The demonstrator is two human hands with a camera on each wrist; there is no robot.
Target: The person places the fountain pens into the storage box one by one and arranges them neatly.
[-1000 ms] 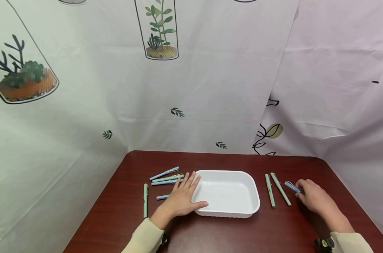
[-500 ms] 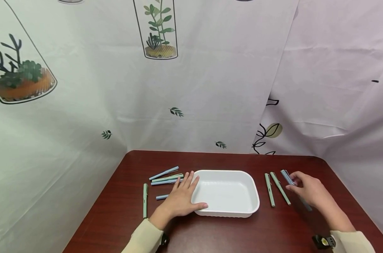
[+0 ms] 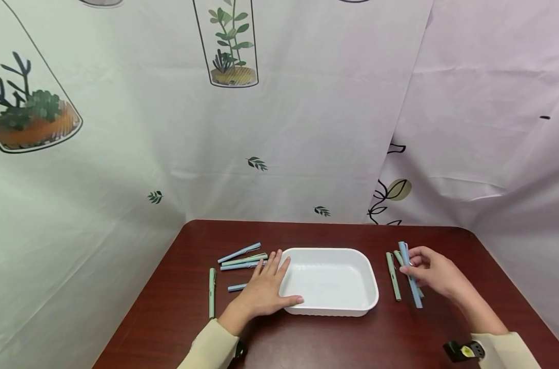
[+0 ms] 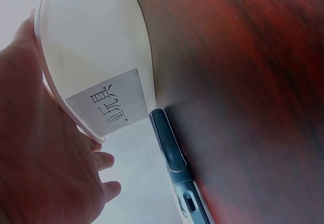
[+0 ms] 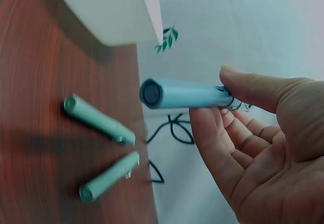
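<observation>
My right hand (image 3: 435, 271) pinches a light blue pen (image 3: 411, 275) between thumb and fingers; the right wrist view shows that blue pen (image 5: 187, 93) raised off the table, its flat end toward the camera. Two green pens lie on the table just left of it: one green pen (image 3: 393, 277) in full sight, the other green pen (image 3: 400, 258) partly covered by the blue one. My left hand (image 3: 263, 292) rests with spread, straight fingers on the left rim of a white rectangular tray (image 3: 330, 309). The left wrist view shows a printed label (image 4: 112, 105) on the tray's side.
Left of the tray lie several pens: a blue pen (image 3: 239, 252) at the back, a green pen (image 3: 244, 259), another blue pen (image 3: 242, 266), a blue one partly behind my left hand, and an upright-lying green pen (image 3: 212, 292). Patterned white cloth (image 3: 307, 128) hangs behind the dark red table (image 3: 353, 343).
My right hand has lifted the blue pen from the table's right side and carried it left, over the green pens, turning it more lengthwise. The left hand stays on the tray.
</observation>
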